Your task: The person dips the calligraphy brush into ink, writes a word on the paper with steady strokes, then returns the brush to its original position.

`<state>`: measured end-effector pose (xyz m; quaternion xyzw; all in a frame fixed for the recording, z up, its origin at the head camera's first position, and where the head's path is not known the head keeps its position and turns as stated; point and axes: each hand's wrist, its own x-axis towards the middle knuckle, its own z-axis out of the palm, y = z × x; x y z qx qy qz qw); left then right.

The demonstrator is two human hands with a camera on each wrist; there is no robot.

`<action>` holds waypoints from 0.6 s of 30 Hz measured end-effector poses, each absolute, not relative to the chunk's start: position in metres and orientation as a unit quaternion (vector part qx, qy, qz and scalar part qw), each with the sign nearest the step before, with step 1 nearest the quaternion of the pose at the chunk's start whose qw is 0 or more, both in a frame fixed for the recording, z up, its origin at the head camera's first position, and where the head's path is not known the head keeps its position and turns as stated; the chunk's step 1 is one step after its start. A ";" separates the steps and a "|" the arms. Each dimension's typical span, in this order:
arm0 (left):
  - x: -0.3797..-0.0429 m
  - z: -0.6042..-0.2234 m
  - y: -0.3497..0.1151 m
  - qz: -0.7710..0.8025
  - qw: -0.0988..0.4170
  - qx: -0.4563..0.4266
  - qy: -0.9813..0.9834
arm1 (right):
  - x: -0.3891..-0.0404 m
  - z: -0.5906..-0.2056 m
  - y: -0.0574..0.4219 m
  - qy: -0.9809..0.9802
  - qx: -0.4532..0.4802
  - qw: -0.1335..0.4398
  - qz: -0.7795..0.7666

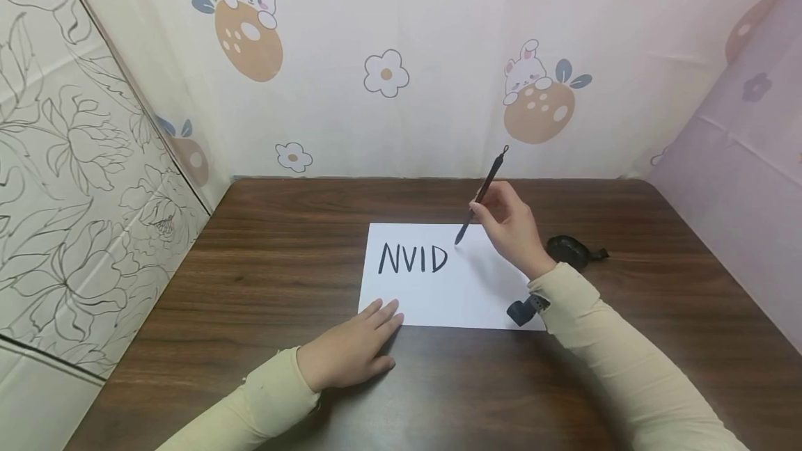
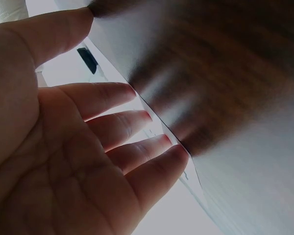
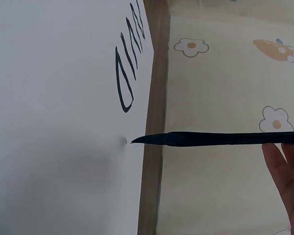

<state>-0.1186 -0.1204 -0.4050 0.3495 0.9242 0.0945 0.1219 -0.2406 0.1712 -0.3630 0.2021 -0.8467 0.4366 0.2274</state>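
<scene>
A slim dark brush (image 1: 482, 193) is pinched in the fingers of the right hand (image 1: 510, 228) about midway along its shaft and tilted, its pointed wet tip poised just above the white sheet of paper (image 1: 464, 291), right of the written letters "NVID" (image 1: 413, 258). The brush is judged light and stiff in the handle but soft at the tip, so a gentle grip on the shaft is called for. The sheet is thin, light and easily shifted; it is pressed flat at its near left corner by the straight fingers of the left hand (image 1: 347, 353). Blank paper is left to the right of the letters. A dark ink dish (image 1: 569, 250) lies near the sheet's right edge on the brown tabletop (image 1: 276, 263), and curtained walls enclose three sides.
</scene>
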 end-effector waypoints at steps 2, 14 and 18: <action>-0.119 -0.405 -0.120 0.095 0.121 0.350 0.924 | -0.240 -0.365 0.171 -0.851 0.199 0.228 0.429; -0.118 -0.405 -0.119 0.095 0.128 0.346 0.925 | -0.237 -0.368 0.169 -0.857 0.197 0.214 0.426; -0.118 -0.404 -0.119 0.096 0.127 0.347 0.924 | -0.236 -0.369 0.169 -0.858 0.197 0.206 0.428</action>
